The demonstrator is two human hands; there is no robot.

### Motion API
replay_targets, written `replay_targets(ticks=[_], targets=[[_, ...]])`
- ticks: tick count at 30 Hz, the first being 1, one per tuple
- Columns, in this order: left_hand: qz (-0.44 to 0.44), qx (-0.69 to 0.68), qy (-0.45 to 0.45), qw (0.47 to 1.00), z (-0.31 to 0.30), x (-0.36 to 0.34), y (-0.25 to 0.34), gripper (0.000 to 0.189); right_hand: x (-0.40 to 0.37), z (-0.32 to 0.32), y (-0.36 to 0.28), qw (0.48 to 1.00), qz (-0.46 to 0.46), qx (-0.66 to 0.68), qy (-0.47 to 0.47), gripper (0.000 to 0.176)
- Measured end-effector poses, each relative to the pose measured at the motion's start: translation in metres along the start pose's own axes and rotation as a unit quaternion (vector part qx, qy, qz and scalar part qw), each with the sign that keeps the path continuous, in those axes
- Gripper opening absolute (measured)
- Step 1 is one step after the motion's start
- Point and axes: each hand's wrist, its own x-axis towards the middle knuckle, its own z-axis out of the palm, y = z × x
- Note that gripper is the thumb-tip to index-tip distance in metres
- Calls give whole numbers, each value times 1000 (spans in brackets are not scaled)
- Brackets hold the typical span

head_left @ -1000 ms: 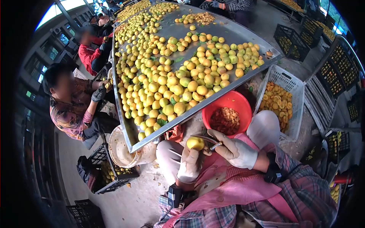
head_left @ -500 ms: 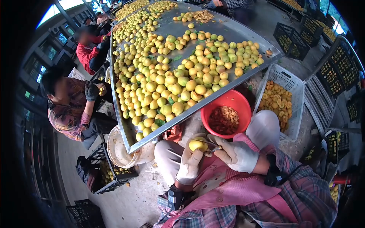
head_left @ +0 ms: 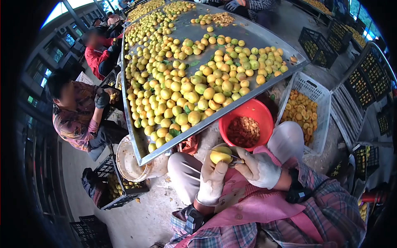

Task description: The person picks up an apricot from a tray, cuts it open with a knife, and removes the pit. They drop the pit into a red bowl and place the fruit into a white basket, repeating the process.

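Observation:
In a white glove, my left hand [head_left: 212,178] has its fingers closed around a yellow apricot [head_left: 220,155] above my lap. My right hand [head_left: 259,168], gloved too, grips a small knife [head_left: 237,160]. The thin blade lies against the side of the apricot facing that hand. Just beyond both hands stands a red basin [head_left: 266,117] with a layer of brownish pits [head_left: 244,131] inside. A metal-topped table [head_left: 194,133] spreads out ahead, heaped with whole yellow-green apricots [head_left: 192,97] and a few leaves.
At my right knee is a white crate [head_left: 324,120] of split apricots [head_left: 300,111]. A white bucket [head_left: 128,163] and a black crate [head_left: 124,198] stand on the left floor. Two people [head_left: 78,120] sit along the table's left side. More black crates [head_left: 318,47] are at right.
My left hand has shifted slightly right with the apricot, which now sits turned with more of its face showing. The knife blade stays at the fruit. The seated person's hands moved a little.

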Motion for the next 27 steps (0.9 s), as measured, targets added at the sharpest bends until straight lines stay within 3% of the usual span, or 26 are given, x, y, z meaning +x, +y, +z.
replay_targets(ticks=[2, 4, 7, 13, 18, 21, 23, 27], targets=[[11, 35, 0, 999, 0, 1, 9, 68, 0, -4, 0, 1000, -18, -6, 10, 44], [1, 114, -25, 993, -4, 2, 19, 64, 3, -15, -6, 997, 29, -28, -70, 41], [-9, 127, -40, 991, -6, 5, 26, 63, 3, -15, -4, 998, 2, -36, -58, 41], [-6, -41, 16, 999, 1, 0, 4, 67, 8, -7, -3, 1000, -11, -15, -7, 37], [-18, 32, 26, 999, 3, -2, 19, 62, 7, -11, -5, 999, -5, -22, -27, 38], [11, 119, 28, 992, 3, 1, 36, 54, 7, -14, -3, 998, -2, -36, -46, 38], [76, 376, -14, 923, 3, 5, 49, 48, 6, -12, 1, 997, 6, -49, -63, 38], [57, 221, 19, 973, -4, 5, 18, 52, 7, -7, 2, 997, -10, -63, -46, 38]])
